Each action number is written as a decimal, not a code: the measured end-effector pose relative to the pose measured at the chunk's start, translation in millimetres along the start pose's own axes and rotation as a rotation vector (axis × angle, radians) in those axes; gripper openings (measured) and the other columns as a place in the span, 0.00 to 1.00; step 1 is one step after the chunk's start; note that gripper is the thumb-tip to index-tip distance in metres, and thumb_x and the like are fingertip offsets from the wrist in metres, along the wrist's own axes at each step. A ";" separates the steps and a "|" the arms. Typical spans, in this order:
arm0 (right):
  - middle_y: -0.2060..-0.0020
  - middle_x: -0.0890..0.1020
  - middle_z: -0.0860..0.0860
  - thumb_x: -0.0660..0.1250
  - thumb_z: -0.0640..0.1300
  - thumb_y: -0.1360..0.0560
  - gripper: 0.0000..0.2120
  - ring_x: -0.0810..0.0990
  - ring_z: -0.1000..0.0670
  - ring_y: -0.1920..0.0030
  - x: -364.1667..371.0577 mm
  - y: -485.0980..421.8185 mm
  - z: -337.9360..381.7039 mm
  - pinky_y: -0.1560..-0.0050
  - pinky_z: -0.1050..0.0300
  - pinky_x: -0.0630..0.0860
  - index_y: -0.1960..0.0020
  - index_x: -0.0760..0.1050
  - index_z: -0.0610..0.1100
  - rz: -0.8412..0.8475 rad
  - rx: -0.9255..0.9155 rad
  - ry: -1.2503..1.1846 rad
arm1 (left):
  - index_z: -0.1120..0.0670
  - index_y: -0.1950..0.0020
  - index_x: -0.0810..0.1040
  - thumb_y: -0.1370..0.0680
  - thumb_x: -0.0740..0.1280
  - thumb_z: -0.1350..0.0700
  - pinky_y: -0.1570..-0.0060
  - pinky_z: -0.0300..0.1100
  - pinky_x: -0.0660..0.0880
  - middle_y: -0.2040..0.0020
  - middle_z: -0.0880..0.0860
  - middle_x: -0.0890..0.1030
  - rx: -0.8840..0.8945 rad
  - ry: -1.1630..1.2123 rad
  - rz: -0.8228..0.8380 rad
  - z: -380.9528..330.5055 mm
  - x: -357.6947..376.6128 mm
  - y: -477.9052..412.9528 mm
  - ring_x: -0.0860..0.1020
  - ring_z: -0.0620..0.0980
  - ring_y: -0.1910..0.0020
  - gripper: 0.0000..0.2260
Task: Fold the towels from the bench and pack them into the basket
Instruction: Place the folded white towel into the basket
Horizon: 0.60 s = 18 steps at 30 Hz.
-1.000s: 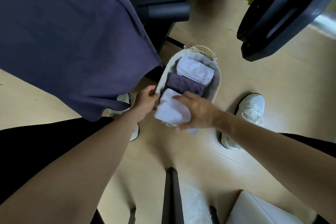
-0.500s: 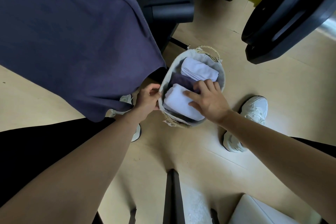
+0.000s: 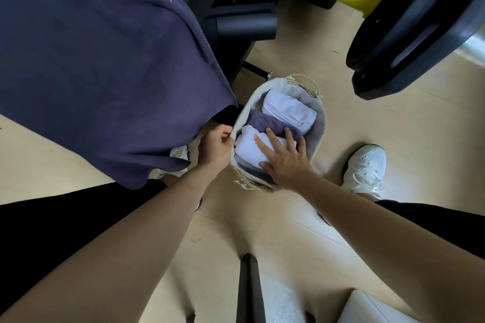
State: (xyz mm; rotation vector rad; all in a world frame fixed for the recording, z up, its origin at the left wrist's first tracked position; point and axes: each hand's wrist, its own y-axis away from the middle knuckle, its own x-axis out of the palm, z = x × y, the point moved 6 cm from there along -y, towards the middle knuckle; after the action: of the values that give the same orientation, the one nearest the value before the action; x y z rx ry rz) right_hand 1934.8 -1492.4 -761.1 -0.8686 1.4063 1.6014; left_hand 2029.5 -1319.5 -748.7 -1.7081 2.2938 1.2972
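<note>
The right hand (image 3: 286, 162), fingers straight and spread, is pressing flat on a folded white towel (image 3: 249, 149) inside the basket (image 3: 319, 134). The left hand (image 3: 215, 149) is pinching the basket's rim just beside it. Past the right fingertips a purple towel (image 3: 265, 123) and a pale towel (image 3: 288, 110) are lying packed; a navy towel (image 3: 91, 60) is hanging left of the left hand.

in the basket (image 3: 319, 135) lie the far towel (image 3: 288, 110), middle towel (image 3: 262, 122) and near towel (image 3: 246, 151). the right hand (image 3: 287, 165) rests on the near towel; the left hand (image 3: 215, 149) grips the basket's left rim. a sneaker (image 3: 367, 168) stands to its right.
</note>
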 end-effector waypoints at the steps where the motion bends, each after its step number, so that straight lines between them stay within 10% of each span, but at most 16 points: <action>1: 0.21 0.59 0.49 0.55 0.63 0.22 0.32 0.61 0.31 0.26 -0.9 -7.2 -1.3 0.33 0.27 0.62 0.21 0.47 0.60 0.004 0.016 0.003 | 0.51 0.42 0.82 0.21 0.66 0.62 0.50 0.61 0.83 0.47 0.52 0.83 0.013 -0.023 -0.022 0.2 -0.5 -0.9 0.82 0.58 0.46 0.11; 8: 0.24 0.66 0.48 0.51 0.64 0.22 0.32 0.69 0.31 0.31 -6.0 -30.8 -9.3 0.42 0.31 0.74 0.20 0.49 0.59 0.012 -0.002 0.054 | 0.58 0.40 0.82 0.21 0.65 0.65 0.51 0.40 0.70 0.44 0.56 0.85 0.100 -0.179 -0.098 -10.9 -2.5 -0.1 0.81 0.56 0.45 0.12; 18: 0.26 0.67 0.46 0.55 0.69 0.25 0.35 0.67 0.35 0.32 -50.7 -0.4 -36.6 0.37 0.36 0.70 0.22 0.56 0.56 -0.082 0.072 -0.085 | 0.53 0.33 0.80 0.19 0.65 0.60 0.48 0.39 0.67 0.38 0.54 0.83 0.028 -0.170 -0.063 -7.9 -4.1 15.9 0.80 0.55 0.39 0.15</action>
State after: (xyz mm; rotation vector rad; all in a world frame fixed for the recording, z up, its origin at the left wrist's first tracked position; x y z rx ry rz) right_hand 1956.2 -1535.4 -721.1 -0.7968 1.3429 1.4996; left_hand 2022.0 -1320.0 -732.1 -1.5807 2.1379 1.3358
